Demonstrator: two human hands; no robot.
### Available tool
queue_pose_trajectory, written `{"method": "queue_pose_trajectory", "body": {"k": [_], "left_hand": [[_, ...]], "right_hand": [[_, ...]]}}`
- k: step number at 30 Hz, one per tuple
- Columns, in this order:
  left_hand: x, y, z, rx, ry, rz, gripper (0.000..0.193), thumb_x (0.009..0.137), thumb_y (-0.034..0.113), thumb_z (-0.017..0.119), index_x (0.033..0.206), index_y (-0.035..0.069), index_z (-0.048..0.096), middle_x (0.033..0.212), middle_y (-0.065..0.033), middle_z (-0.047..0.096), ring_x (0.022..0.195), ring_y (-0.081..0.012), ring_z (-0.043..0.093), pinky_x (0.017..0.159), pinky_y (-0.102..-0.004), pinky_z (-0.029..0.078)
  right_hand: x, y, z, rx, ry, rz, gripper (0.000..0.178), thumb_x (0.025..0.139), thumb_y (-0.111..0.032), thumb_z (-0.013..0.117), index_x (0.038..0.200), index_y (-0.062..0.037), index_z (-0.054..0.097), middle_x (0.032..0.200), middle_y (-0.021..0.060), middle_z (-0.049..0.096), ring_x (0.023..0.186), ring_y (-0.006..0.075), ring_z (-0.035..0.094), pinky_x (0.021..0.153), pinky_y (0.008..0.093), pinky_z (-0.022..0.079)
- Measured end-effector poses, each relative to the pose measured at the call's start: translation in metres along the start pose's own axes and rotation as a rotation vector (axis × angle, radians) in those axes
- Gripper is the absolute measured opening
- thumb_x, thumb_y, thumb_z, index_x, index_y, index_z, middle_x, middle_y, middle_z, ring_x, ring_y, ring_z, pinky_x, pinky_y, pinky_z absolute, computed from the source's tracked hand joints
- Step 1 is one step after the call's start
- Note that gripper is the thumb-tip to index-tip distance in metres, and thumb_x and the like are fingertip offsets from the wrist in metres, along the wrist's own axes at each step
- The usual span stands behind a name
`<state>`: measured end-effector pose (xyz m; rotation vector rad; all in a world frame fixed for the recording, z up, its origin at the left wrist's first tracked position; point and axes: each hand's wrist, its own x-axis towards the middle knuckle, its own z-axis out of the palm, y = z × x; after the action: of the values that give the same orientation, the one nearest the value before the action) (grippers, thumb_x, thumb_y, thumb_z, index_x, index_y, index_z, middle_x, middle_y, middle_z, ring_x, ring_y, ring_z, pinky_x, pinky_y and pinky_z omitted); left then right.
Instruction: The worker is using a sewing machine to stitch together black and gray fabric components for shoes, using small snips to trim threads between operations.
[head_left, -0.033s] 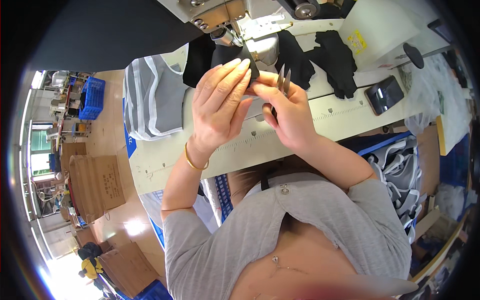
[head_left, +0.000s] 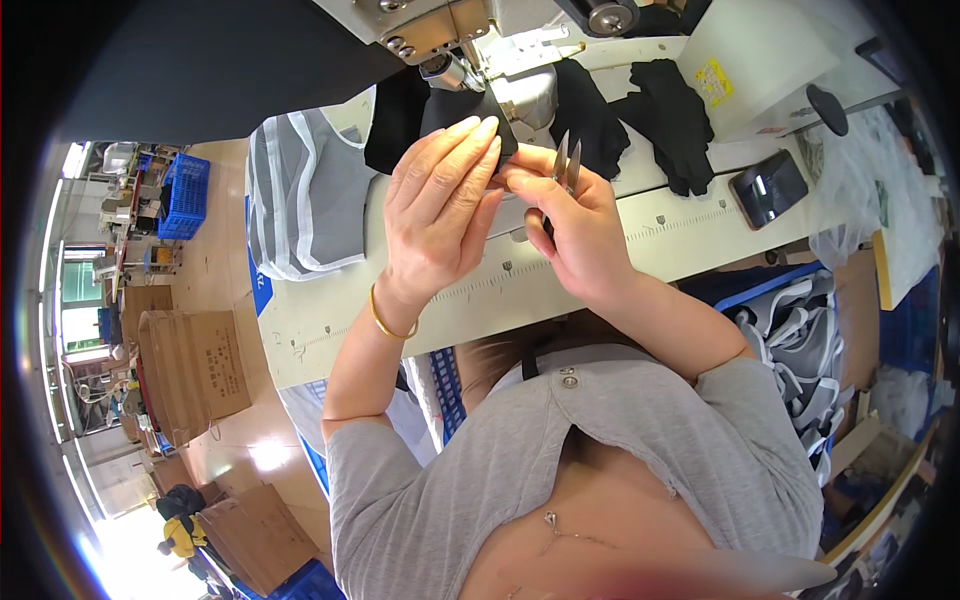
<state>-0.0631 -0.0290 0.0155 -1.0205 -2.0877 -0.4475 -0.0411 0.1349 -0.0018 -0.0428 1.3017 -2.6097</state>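
Note:
My left hand [head_left: 440, 215] pinches the edge of a small black fabric piece [head_left: 430, 110] that lies under the head of a sewing machine [head_left: 480, 40]. My right hand [head_left: 580, 240] meets it from the right and grips small metal thread snips [head_left: 566, 165], blades pointing up beside the fabric's edge. Both hands hover just above the white sewing table [head_left: 520, 285], which has a ruler strip along its front. The fingertips of both hands touch at the fabric.
More black pieces [head_left: 660, 110] lie behind my right hand. A stack of grey white-trimmed pieces [head_left: 310, 195] hangs over the table's left end. A dark phone [head_left: 768, 188] rests on the right. A bin of grey pieces [head_left: 800, 330] stands lower right, cardboard boxes [head_left: 195, 370] left.

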Motion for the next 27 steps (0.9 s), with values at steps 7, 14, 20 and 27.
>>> {"method": "queue_pose_trajectory", "body": {"k": [7, 14, 20, 27], "left_hand": [[0.000, 0.003, 0.002, 0.066, 0.043, 0.024, 0.025, 0.078, -0.001, 0.067, 0.103, -0.006, 0.070, 0.111, -0.0148, 0.068, 0.105, -0.0303, 0.065, 0.091, -0.0411, 0.052], [0.003, 0.000, -0.002, 0.057, 0.056, 0.072, 0.028, 0.073, -0.001, 0.070, 0.101, -0.004, 0.070, 0.109, -0.0137, 0.069, 0.102, -0.0292, 0.066, 0.086, -0.0387, 0.054], [0.013, 0.001, -0.008, -0.011, 0.016, -0.010, 0.024, 0.078, -0.007, 0.066, 0.101, -0.005, 0.071, 0.105, -0.0144, 0.070, 0.097, -0.0290, 0.067, 0.085, -0.0360, 0.053], [0.032, -0.007, -0.020, 0.154, -0.030, 0.123, 0.035, 0.064, 0.004, 0.072, 0.098, -0.002, 0.069, 0.097, -0.0091, 0.065, 0.088, -0.0253, 0.065, 0.075, -0.0362, 0.054]], "right_hand": [[-0.004, 0.003, -0.001, 0.027, -0.014, 0.002, 0.028, 0.093, -0.011, 0.059, 0.119, -0.0031, 0.066, 0.088, -0.0017, 0.068, 0.051, -0.0017, 0.043, 0.043, 0.0151, 0.033], [-0.009, 0.000, 0.002, 0.015, -0.031, -0.004, 0.030, 0.093, -0.010, 0.058, 0.121, -0.0018, 0.065, 0.090, -0.0013, 0.068, 0.053, -0.0014, 0.044, 0.044, 0.0157, 0.034], [-0.003, -0.003, 0.002, 0.015, -0.068, -0.023, 0.028, 0.095, -0.013, 0.056, 0.119, -0.0022, 0.065, 0.093, -0.0015, 0.069, 0.054, -0.0022, 0.044, 0.045, 0.0159, 0.034], [-0.005, -0.006, 0.005, -0.021, -0.094, -0.046, 0.029, 0.097, -0.011, 0.052, 0.121, -0.0005, 0.063, 0.105, 0.0065, 0.069, 0.064, 0.0014, 0.048, 0.053, 0.0171, 0.038]]}}
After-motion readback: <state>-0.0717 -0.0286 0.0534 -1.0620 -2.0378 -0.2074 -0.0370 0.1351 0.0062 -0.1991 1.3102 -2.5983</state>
